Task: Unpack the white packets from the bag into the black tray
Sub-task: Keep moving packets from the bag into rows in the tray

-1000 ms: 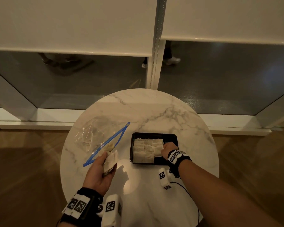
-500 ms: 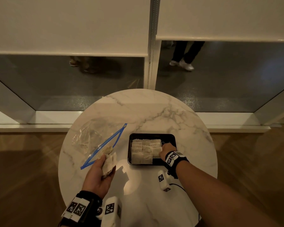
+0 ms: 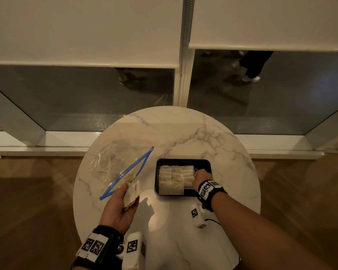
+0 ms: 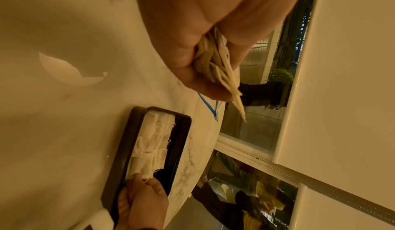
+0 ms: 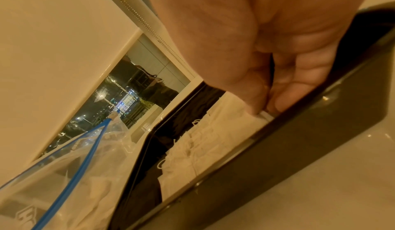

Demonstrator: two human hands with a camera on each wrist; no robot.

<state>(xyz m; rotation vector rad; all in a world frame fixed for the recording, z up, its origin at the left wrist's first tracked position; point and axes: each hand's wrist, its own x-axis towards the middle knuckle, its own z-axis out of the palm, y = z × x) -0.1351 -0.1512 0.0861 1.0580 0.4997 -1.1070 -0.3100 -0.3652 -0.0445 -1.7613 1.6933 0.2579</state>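
A black tray (image 3: 208, 164) lies on the round marble table (image 3: 183, 133), with several white packets (image 3: 172, 179) laid in rows inside it. My right hand (image 3: 200, 175) reaches into the tray's right side and pinches one white packet (image 5: 264, 115) between thumb and finger, low against the row. My left hand (image 3: 125, 199) hovers left of the tray and grips a stack of white packets (image 4: 220, 68). The clear bag (image 3: 113, 164) with a blue zip edge (image 3: 129, 170) lies open on the table's left, with some packets showing inside.
The table edge curves close on all sides, above a wooden floor. A small white tagged device (image 3: 198, 216) with a cable sits on the table under my right forearm. Behind the table stand a glass wall and white blinds; legs of people (image 3: 252, 67) show beyond it.
The two hands have barely shifted. The right hand stays at the right end of the packet rows and the left hand keeps its stack. People beyond the glass have walked along.
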